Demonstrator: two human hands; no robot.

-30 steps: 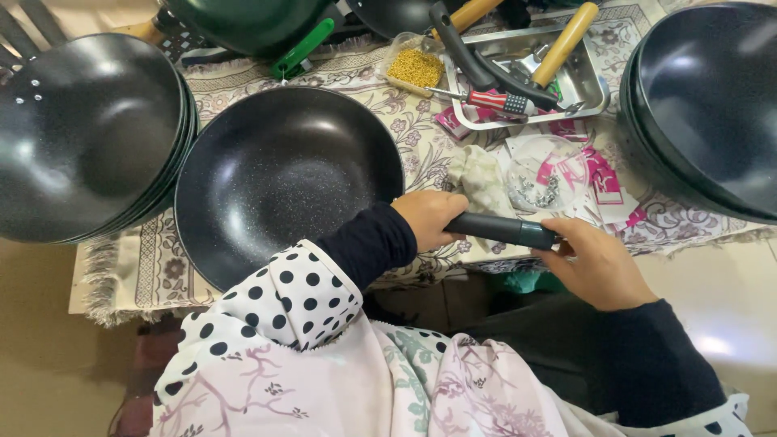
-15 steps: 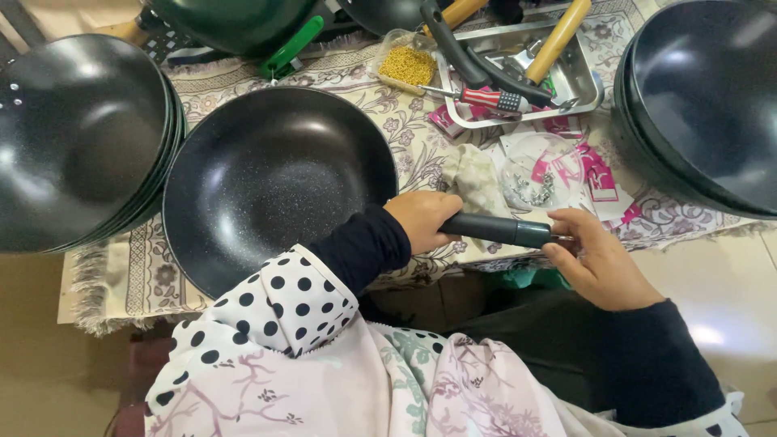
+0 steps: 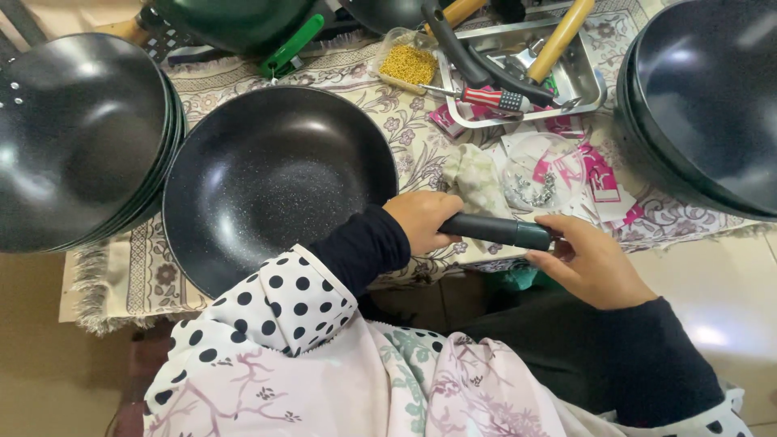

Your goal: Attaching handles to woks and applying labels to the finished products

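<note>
A black speckled wok [image 3: 271,182] lies on a flowered cloth [image 3: 405,121] in front of me. Its dark handle [image 3: 498,231] points to the right. My left hand [image 3: 422,220] is wrapped around the handle where it meets the wok. My right hand [image 3: 589,260] holds the handle's far end with fingers and thumb. Both arms wear dark sleeves under a dotted and flowered garment.
Stacks of black woks stand at the left [image 3: 77,137] and the right [image 3: 704,101]. A metal tray [image 3: 595,77] holds a red-handled screwdriver [image 3: 486,97] and wooden handles. A tub of yellow bits [image 3: 409,61], a clear bag of screws [image 3: 538,174] and a green pan [image 3: 235,20] lie behind.
The view has shifted slightly, so the wok sits a little further left. Both hands keep their hold on the handle.
</note>
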